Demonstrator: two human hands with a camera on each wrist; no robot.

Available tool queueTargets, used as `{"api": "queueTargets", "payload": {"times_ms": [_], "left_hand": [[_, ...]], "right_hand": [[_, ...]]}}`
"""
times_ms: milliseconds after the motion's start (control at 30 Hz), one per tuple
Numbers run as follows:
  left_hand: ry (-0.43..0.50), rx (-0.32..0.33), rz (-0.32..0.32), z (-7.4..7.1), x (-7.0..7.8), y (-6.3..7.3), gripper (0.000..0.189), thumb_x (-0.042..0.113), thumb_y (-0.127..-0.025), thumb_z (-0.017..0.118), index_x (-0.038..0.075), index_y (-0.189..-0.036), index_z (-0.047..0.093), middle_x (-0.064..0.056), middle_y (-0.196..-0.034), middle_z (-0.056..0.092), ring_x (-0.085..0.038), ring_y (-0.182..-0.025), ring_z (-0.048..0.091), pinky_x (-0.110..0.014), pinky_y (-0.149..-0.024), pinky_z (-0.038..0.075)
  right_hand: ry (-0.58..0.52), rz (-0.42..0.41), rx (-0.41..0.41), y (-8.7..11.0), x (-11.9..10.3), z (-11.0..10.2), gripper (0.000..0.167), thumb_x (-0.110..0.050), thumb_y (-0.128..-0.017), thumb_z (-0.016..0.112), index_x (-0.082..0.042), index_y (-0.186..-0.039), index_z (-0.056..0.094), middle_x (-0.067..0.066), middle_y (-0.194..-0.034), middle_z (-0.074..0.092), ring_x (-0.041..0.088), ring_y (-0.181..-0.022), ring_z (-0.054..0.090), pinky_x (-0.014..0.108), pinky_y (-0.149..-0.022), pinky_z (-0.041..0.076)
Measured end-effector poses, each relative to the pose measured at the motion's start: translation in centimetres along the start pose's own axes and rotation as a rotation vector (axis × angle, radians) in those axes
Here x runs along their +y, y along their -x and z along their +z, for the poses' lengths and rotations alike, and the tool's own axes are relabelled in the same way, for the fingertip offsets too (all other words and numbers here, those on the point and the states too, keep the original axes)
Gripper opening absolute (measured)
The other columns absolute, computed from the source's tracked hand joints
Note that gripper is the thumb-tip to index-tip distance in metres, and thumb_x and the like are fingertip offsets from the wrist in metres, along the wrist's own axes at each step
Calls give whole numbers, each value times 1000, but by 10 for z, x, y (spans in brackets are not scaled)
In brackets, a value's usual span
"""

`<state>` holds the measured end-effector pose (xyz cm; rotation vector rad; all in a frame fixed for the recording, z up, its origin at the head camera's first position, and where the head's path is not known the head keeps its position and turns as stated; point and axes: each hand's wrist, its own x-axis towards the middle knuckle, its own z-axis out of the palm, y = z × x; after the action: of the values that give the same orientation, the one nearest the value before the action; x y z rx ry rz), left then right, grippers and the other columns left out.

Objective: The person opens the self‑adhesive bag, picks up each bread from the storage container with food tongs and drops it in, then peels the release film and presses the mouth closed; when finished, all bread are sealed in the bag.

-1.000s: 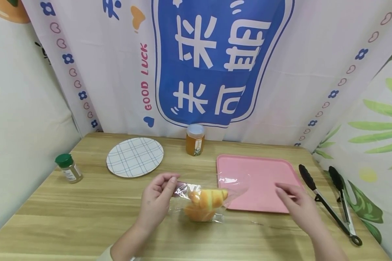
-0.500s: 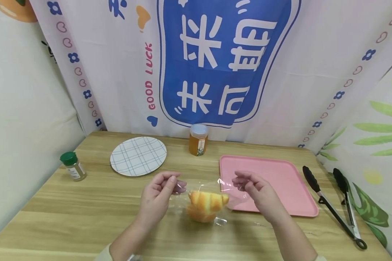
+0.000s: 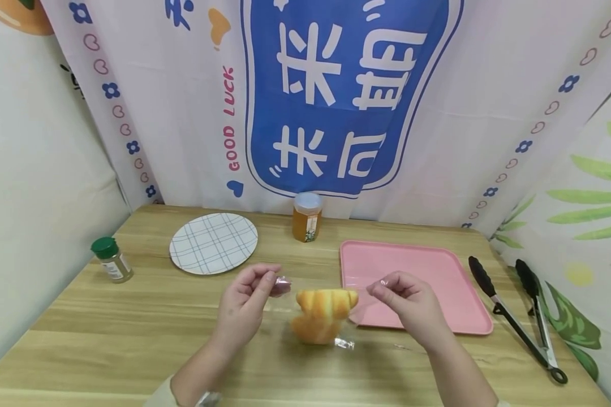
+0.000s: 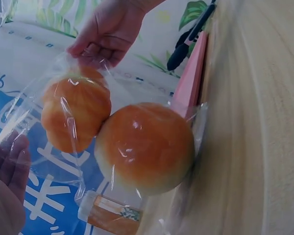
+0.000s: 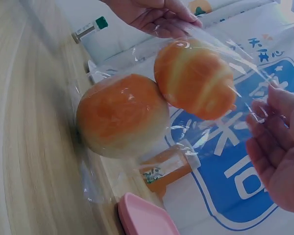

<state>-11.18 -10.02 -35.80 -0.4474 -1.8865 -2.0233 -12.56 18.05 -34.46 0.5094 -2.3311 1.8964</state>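
Observation:
A clear plastic bag (image 3: 344, 343) stands on the wooden table in front of me. Inside it, a croissant-shaped bread (image 3: 328, 304) rests on top of a round bun (image 3: 313, 332). My left hand (image 3: 243, 304) pinches the bag's upper left edge between thumb and fingers. On the other side, my right hand (image 3: 411, 305) pinches the upper right edge, so the film is spread between both hands. In the left wrist view the bun (image 4: 146, 147) sits low by the table and the croissant-shaped bread (image 4: 76, 115) leans against it, both behind glossy film.
A pink tray (image 3: 417, 271) lies to the right, with black-tipped tongs (image 3: 519, 328) beyond it. Toward the back are a checked plate (image 3: 214, 243) and a honey-coloured jar (image 3: 306, 217). A green-capped spice bottle (image 3: 112, 260) stands at the far left.
My right hand has come left from over the pink tray to the bag's right edge and now pinches it. The left hand has kept its hold on the plastic bag.

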Motion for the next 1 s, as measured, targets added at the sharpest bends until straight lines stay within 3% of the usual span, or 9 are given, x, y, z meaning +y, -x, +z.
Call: {"api": "queueTargets", "payload": {"times_ms": [133,267,400,500,633,733,867,933,1000], "left_hand": [[3,-25,57,-2,-2,-1,18,0,-100,49,-14,-107,58,14,-88,73,-3,-81,72,-22,-75,61],[7,-39,25,-4,-3,-1,18,1,-100,48,-12,-109,57,14,-87,73,-3,-81,71,-21,-74,60],[16,-78,-33,-8,0,-1,23,-1,-97,54,-13,-116,54,15,-90,73,-4,-85,71,-20,-80,60],[23,-90,-92,-9,4,-2,29,-2,-93,60,-13,-119,53,14,-91,74,-5,-88,71,-21,-85,59],[43,-95,-161,-11,7,-6,26,0,-92,62,-14,-113,56,12,-90,75,-6,-89,72,-23,-86,59],[61,-109,-181,-13,7,-9,17,1,-92,62,-10,-105,62,13,-89,75,-5,-88,72,-23,-83,60],[81,-124,-191,-16,7,-12,8,3,-93,62,1,-99,67,13,-89,75,-5,-86,72,-23,-81,60],[68,-129,-191,-17,6,-13,10,3,-94,61,-1,-101,67,13,-89,75,-5,-85,71,-23,-80,60],[47,-129,-189,-18,6,-15,17,3,-94,61,-10,-104,63,13,-89,75,-4,-85,71,-23,-80,60]], "right_hand": [[29,-23,105,-2,-3,5,3,1,-87,69,0,-89,67,-14,-82,71,3,-78,68,18,-74,59],[49,-43,120,-3,-2,7,10,1,-85,71,6,-91,66,-15,-80,71,2,-75,67,18,-69,58],[31,-44,112,-3,-2,7,12,2,-85,71,9,-92,65,-13,-79,70,3,-75,66,18,-71,58],[22,-36,91,-4,-2,5,5,0,-87,69,0,-93,68,-13,-81,71,3,-76,66,17,-74,58],[7,-30,43,-5,-2,1,12,-1,-91,66,-11,-97,71,-14,-85,72,3,-80,68,17,-80,58],[26,-14,25,-6,-3,-2,10,-3,-92,65,-2,-100,70,-15,-86,73,3,-81,68,16,-82,58],[54,13,12,-7,-4,-4,21,-5,-92,65,11,-105,65,-17,-86,73,3,-81,69,16,-84,57],[42,13,1,-7,-4,-6,18,-5,-92,65,7,-105,67,-17,-86,73,3,-81,69,16,-84,57],[6,-3,-14,-7,-3,-8,12,-4,-92,65,-4,-103,71,-16,-87,74,3,-82,70,16,-84,57]]}}
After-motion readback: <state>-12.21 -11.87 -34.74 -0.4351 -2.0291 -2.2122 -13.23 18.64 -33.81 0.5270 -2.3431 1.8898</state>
